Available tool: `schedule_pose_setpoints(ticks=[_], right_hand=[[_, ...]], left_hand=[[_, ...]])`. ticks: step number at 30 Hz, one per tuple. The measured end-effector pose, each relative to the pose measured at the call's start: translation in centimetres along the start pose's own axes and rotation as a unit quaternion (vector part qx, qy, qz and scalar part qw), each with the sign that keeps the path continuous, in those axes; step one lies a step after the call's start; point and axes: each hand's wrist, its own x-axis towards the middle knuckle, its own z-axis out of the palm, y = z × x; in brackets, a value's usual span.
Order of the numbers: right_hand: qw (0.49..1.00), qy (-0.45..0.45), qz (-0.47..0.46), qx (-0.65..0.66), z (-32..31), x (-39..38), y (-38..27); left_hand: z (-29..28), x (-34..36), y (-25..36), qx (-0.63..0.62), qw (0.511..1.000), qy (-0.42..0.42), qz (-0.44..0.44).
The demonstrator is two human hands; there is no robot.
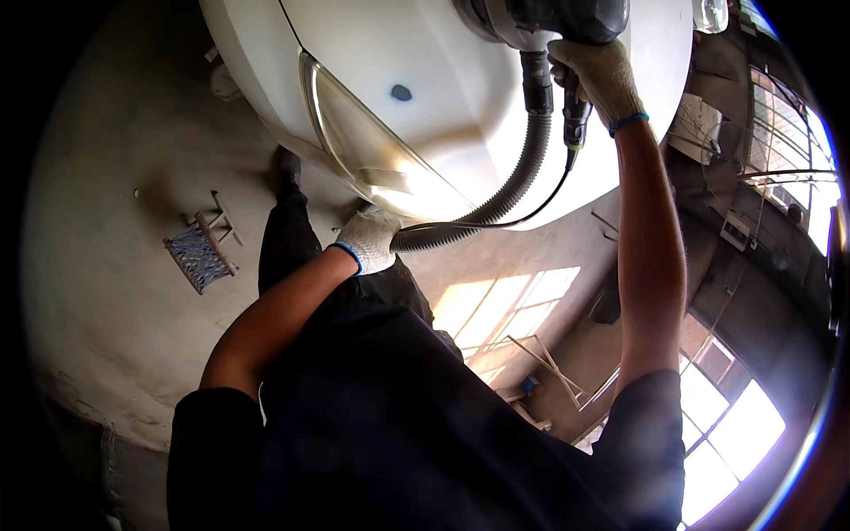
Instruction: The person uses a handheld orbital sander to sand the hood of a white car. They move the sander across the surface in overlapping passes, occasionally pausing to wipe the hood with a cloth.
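In the head view my right hand [591, 78], in a white glove with a blue cuff, is closed on the handle of a black-and-silver power tool [558, 19]. The tool rests against a white vehicle panel [398, 40] with a small dark spot [400, 93]. A ribbed grey hose [522, 177] and a thin black cable curve down from the tool to my gloved left hand [366, 239], which grips them at waist level. Beside that hand is the panel's tinted, elongated lens, probably a headlight [372, 152]. The tool's pad is partly hidden.
A small folding stool [200, 252] stands on the concrete floor [124, 292] at left. My dark-clad legs are below the panel. A metal frame [546, 361], hanging cables, wall boxes [735, 230] and bright windows [735, 425] are to the right.
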Motion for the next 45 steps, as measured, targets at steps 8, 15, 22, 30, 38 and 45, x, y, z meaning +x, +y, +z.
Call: schedule_pose_setpoints(ticks=[8,15,22,30,38,45], right_hand=[[0.996,-0.029,0.004,0.086,3.5,-12.4,13.2],[0.994,0.030,-0.108,-0.018,6.4,-21.5,32.8],[0.999,0.035,0.015,0.019,7.2,-28.7,47.5],[0.995,0.079,-0.051,-0.030,10.0,-30.7,49.0],[0.990,0.028,-0.102,0.090,4.5,-22.0,32.6],[0.990,-0.022,-0.139,0.004,2.6,-12.4,17.9]], left_hand=[[7.3,1.6,4.7,0.112,0.981,-0.160,0.014],[17.0,5.2,10.6,0.099,0.980,-0.167,0.047],[22.0,8.3,15.4,0.128,0.971,-0.194,0.058],[22.3,8.1,17.2,0.109,0.970,-0.215,0.044],[17.4,5.3,16.7,0.042,0.980,-0.195,0.015],[11.1,2.9,14.5,-0.081,0.992,-0.092,-0.020]])
